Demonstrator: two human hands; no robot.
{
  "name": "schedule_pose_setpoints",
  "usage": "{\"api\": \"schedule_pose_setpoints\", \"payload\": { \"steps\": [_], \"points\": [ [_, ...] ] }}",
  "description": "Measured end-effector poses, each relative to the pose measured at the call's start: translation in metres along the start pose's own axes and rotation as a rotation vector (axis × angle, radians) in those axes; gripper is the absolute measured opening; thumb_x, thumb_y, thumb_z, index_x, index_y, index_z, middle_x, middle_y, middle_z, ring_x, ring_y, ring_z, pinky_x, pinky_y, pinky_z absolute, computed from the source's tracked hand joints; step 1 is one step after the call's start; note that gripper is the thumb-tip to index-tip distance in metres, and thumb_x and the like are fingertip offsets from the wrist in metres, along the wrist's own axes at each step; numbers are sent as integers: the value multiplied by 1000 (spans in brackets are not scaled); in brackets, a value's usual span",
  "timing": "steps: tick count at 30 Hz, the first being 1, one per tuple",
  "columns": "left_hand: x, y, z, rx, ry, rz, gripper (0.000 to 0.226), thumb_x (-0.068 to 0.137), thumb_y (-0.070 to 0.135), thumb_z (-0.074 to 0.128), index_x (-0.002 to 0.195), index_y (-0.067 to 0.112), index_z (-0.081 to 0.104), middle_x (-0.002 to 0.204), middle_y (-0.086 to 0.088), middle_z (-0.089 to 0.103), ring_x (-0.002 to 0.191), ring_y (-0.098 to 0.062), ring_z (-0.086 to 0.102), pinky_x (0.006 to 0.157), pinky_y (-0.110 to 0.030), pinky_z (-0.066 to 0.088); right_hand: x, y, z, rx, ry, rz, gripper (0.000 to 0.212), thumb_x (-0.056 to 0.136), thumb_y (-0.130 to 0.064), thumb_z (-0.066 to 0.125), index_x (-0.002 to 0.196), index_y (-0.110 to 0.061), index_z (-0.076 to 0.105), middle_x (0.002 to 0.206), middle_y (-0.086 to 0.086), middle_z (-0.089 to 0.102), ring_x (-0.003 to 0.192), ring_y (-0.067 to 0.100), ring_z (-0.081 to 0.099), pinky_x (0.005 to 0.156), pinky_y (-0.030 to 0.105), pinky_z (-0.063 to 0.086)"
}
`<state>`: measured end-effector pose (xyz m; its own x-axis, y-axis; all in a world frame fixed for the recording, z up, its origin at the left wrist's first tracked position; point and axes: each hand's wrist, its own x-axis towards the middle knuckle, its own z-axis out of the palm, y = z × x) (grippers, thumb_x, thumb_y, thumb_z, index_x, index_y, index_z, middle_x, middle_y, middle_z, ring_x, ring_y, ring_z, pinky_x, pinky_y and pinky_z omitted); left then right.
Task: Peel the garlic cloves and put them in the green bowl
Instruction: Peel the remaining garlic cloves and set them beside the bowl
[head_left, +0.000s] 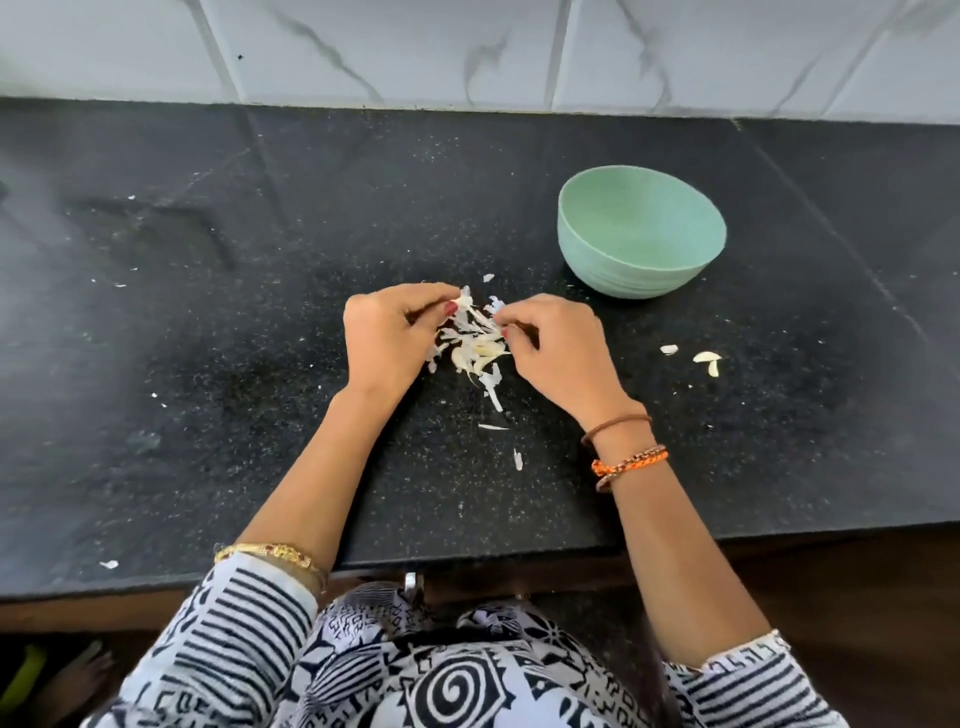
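A: What do you see on the left side?

B: A black speckled countertop (208, 364) with some small white flakes. Then comes the left hand (387, 343). Its fingers are curled and they pinch a garlic clove (464, 303) at the top of the heap.

A: And in the middle?

B: Between both hands lies a heap of garlic skins and cloves (475, 345) on the countertop. Some loose strips of skin (493, 389) lie just below it.

A: What does the other hand do?

B: The right hand (558, 353) also has curled fingers and pinches the skin at the heap.

A: Where is the bowl?

B: The green bowl (641, 234) stands behind and to the right of the right hand, apart from it. I cannot see any clove inside. Further right lie two peeled cloves (709, 361) on the countertop.
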<state>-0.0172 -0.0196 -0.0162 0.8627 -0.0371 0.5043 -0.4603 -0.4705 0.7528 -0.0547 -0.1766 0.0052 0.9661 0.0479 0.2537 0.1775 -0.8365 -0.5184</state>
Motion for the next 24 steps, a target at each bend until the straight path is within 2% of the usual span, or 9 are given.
{"api": "schedule_pose_setpoints", "payload": {
  "steps": [2, 4, 9, 12, 15, 18, 21, 24],
  "points": [
    [0, 0, 0, 28, -25, -18, 15, 80, 13, 64, 91, 10, 74, 80, -5, 73, 72, -16, 67, 72, -32, 53, 5, 0, 1, -9, -92, -17, 22, 86, -14, 60, 107, -15, 69, 108, 3, 66, 99, 18, 59, 87, 28, 44],
    [0, 1, 1, 56, -56, -16, 18, 81, 15, 60, 91, 10, 74, 78, -7, 73, 69, -23, 68, 68, -36, 53, 9, 0, 3, 3, -154, -19, 26, 85, -18, 64, 111, -18, 67, 110, 2, 64, 100, 19, 57, 89, 35, 46],
    [1, 4, 1, 110, -68, -14, 21, 82, 15, 55, 91, 10, 73, 79, -6, 72, 68, -23, 65, 64, -33, 52, 15, -2, 15, -32, -133, -43, 22, 87, -23, 62, 107, -19, 68, 104, 4, 62, 99, 23, 53, 83, 35, 44],
    [2, 2, -1, 125, -67, -56, 22, 81, 14, 53, 90, 10, 73, 78, -6, 71, 69, -24, 64, 65, -37, 52, 13, -1, 15, -73, -92, -66, 21, 88, -28, 60, 105, -18, 69, 94, 6, 60, 94, 24, 51, 75, 34, 42],
    [4, 1, 0, 135, -76, -78, 17, 83, 10, 56, 88, 9, 73, 78, -7, 71, 69, -23, 63, 67, -39, 53, 11, 0, 15, -123, -69, -157, 19, 87, -28, 62, 101, -19, 72, 92, 6, 63, 90, 27, 51, 67, 31, 37],
    [4, 2, 2, 141, -71, -51, 17, 82, 7, 57, 86, 9, 73, 77, -5, 71, 66, -22, 62, 64, -36, 52, 21, -2, 17, -202, -21, -289, 15, 85, -21, 61, 85, -12, 74, 83, 7, 65, 81, 32, 52, 60, 32, 33],
    [5, 1, 1, 141, -20, -57, 22, 82, 9, 53, 91, 9, 72, 84, -4, 71, 70, -18, 63, 66, -29, 51, 30, -4, 22, -271, -10, -288, 19, 90, -21, 55, 86, -8, 69, 90, 6, 65, 86, 30, 53, 63, 32, 28],
    [6, -5, 0, 101, 26, -112, 20, 83, 5, 56, 94, 9, 72, 88, 0, 69, 73, -11, 61, 69, -17, 47, 23, -4, 27, -115, 113, -220, 17, 90, -20, 52, 84, -12, 66, 84, 0, 66, 77, 25, 55, 65, 31, 30]
  ]
}}
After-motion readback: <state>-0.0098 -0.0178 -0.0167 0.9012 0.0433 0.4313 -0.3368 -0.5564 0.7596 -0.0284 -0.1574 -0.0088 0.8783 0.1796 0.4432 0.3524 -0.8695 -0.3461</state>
